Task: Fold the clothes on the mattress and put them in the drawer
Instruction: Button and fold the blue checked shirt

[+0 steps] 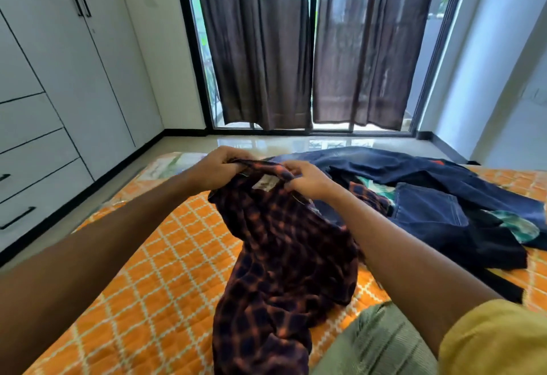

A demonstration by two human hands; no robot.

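Note:
A dark checked shirt with orange lines point(284, 256) hangs from both my hands over the orange quilted mattress point(154, 271). My left hand point(219, 169) grips its collar on the left. My right hand point(307, 179) pinches the collar on the right, beside a pale label. The shirt's lower part lies crumpled on the mattress in front of me. To the right lies a heap of clothes: dark blue jeans point(429, 197) and a black garment with teal print point(509, 226). Drawers point(32, 185) with black handles sit low in the white wardrobe at the left.
Tall white wardrobe doors point(74, 49) stand along the left wall. Dark curtains point(310, 43) hang over a glass sliding door ahead. A strip of shiny tiled floor point(266, 142) runs between the mattress, wardrobe and door. My green-trousered knee point(376, 342) is at the bottom.

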